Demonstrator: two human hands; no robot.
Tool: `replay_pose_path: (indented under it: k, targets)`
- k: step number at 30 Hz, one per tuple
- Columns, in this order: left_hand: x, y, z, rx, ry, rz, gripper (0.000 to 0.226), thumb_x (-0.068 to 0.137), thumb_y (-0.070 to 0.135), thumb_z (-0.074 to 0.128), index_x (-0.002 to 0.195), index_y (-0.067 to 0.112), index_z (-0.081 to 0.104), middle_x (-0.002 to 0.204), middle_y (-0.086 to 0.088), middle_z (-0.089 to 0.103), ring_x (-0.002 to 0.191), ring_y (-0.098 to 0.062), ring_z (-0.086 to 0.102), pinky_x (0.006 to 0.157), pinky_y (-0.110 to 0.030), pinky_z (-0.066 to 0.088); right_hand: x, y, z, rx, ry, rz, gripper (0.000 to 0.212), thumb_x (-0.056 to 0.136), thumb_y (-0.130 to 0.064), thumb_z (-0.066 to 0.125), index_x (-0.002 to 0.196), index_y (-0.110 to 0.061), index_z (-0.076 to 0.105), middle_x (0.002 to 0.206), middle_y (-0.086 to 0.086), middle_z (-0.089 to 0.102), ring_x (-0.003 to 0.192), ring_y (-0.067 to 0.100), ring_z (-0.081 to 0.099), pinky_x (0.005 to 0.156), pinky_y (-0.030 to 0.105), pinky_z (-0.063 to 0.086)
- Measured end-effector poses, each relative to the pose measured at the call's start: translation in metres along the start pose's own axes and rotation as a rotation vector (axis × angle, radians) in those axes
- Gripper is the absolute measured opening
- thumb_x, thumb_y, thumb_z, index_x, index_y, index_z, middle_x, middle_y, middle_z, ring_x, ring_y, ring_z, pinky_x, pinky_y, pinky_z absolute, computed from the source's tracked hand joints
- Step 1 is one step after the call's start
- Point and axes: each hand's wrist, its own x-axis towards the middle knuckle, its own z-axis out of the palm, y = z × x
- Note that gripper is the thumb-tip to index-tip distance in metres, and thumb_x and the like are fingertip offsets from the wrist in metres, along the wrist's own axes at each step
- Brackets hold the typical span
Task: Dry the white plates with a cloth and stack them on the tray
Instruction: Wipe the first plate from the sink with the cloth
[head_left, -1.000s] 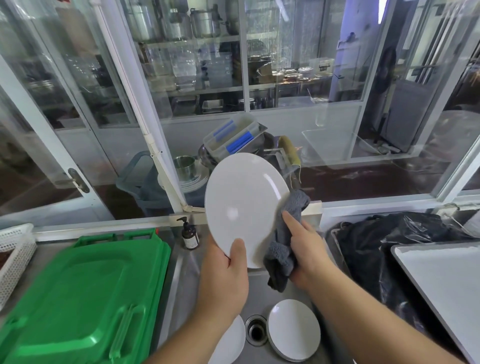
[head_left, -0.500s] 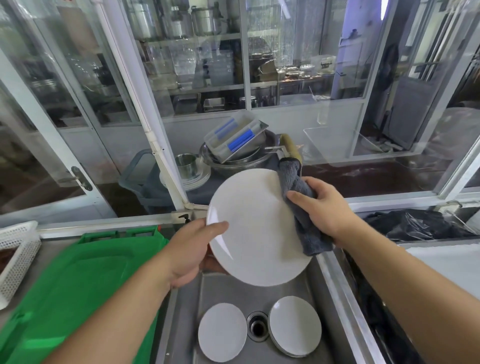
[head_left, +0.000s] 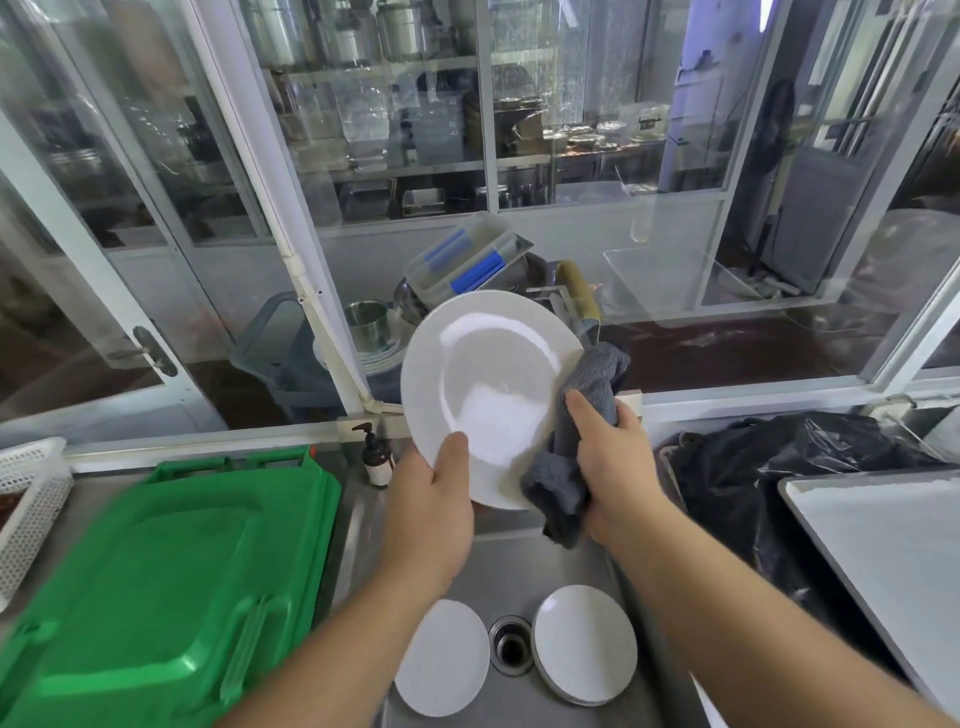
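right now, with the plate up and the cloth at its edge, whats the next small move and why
Probably sweep the grey cloth across the face of the held plate: the right hand grips it only at the right rim, while the left hand steadies the bottom edge. The tray waits to the right.

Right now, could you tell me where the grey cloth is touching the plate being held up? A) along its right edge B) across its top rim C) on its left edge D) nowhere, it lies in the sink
A: the right hand presses the cloth against the plate along its right edge, while the left hand grips the bottom rim.
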Motion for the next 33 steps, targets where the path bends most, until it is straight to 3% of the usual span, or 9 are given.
replay_pose_path:
  k: [5,11,14,16,19,22,25,28,33]
  targets:
    - [-0.021,-0.006,0.022,-0.059,-0.044,0.002,0.026,0.085,0.057,0.053,0.102,0.072,0.065,0.104,0.034,0.074,0.097,0.012,0.068,0.085,-0.028,0.053,-0.007,0.012,-0.001,0.122,0.042,0.063,0.022,0.091,-0.029,0.077,0.112,-0.023,0.071,0.103,0.008,0.081,0.089,0.030,0.079,0.080,0.051,0.065]
    - [0.002,-0.005,-0.008,-0.178,-0.127,-0.158,0.050,0.067,0.053,0.077,0.112,0.031,0.077,0.115,0.006,0.079,0.114,-0.023,0.072,0.102,-0.056,0.055,0.010,-0.009,-0.016,-0.104,-0.010,-0.037,0.013,0.092,-0.028,0.078,0.103,-0.030,0.072,0.094,0.001,0.080,0.088,0.030,0.078,0.077,0.048,0.066]
    - [0.019,-0.001,-0.023,-0.150,-0.157,-0.168,0.016,0.086,0.032,0.071,0.096,0.039,0.081,0.105,0.007,0.081,0.101,-0.018,0.075,0.079,-0.040,0.063,0.011,-0.018,-0.017,-0.148,-0.049,-0.071,0.014,0.086,-0.031,0.081,0.098,-0.036,0.074,0.098,0.004,0.079,0.088,0.033,0.075,0.085,0.057,0.064]
    - [0.026,0.001,-0.028,-0.106,-0.254,-0.169,0.035,0.096,0.013,0.061,0.093,0.040,0.083,0.104,0.006,0.082,0.093,-0.014,0.077,0.071,-0.034,0.064,0.010,-0.021,-0.017,-0.177,-0.047,-0.090,0.017,0.083,-0.035,0.081,0.098,-0.039,0.073,0.098,0.002,0.079,0.089,0.031,0.075,0.087,0.058,0.063]
    - [0.025,0.002,-0.029,0.006,-0.258,-0.105,0.034,0.086,0.024,0.058,0.114,0.028,0.077,0.117,0.005,0.079,0.113,-0.022,0.073,0.098,-0.053,0.058,0.009,-0.019,-0.016,-0.293,-0.008,-0.150,0.022,0.089,-0.040,0.076,0.109,-0.038,0.066,0.103,-0.004,0.077,0.099,0.025,0.074,0.095,0.054,0.060]
    - [0.020,-0.002,-0.022,0.034,-0.203,-0.069,0.037,0.083,0.033,0.058,0.117,0.031,0.072,0.117,0.009,0.078,0.117,-0.022,0.069,0.102,-0.060,0.055,0.006,-0.012,-0.013,-0.641,0.019,-0.200,0.041,0.094,-0.054,0.061,0.127,-0.034,0.049,0.116,0.000,0.071,0.109,0.030,0.065,0.100,0.048,0.050]
    - [0.014,-0.003,-0.010,0.084,-0.143,-0.055,0.035,0.076,0.047,0.055,0.108,0.044,0.069,0.108,0.017,0.077,0.109,-0.018,0.070,0.096,-0.058,0.058,-0.005,0.003,-0.015,-1.079,0.033,-0.318,0.045,0.101,-0.051,0.053,0.127,-0.016,0.040,0.125,0.019,0.058,0.108,0.044,0.062,0.081,0.043,0.041]
    - [0.012,0.000,-0.002,0.125,-0.117,-0.043,0.028,0.080,0.039,0.052,0.102,0.047,0.067,0.099,0.019,0.076,0.097,-0.013,0.072,0.087,-0.055,0.062,-0.029,0.017,-0.017,-1.521,-0.054,-0.596,0.044,0.103,-0.046,0.031,0.124,-0.011,0.045,0.116,0.017,0.048,0.093,0.036,0.055,0.072,0.040,0.038]
    - [0.006,0.000,0.004,0.177,-0.154,-0.038,0.024,0.082,0.029,0.049,0.097,0.028,0.068,0.091,0.009,0.078,0.093,-0.018,0.072,0.082,-0.038,0.063,-0.048,0.008,-0.006,-1.414,-0.336,-0.789,0.034,0.106,-0.050,0.027,0.117,-0.025,0.047,0.108,0.000,0.045,0.084,0.027,0.051,0.059,0.038,0.041]
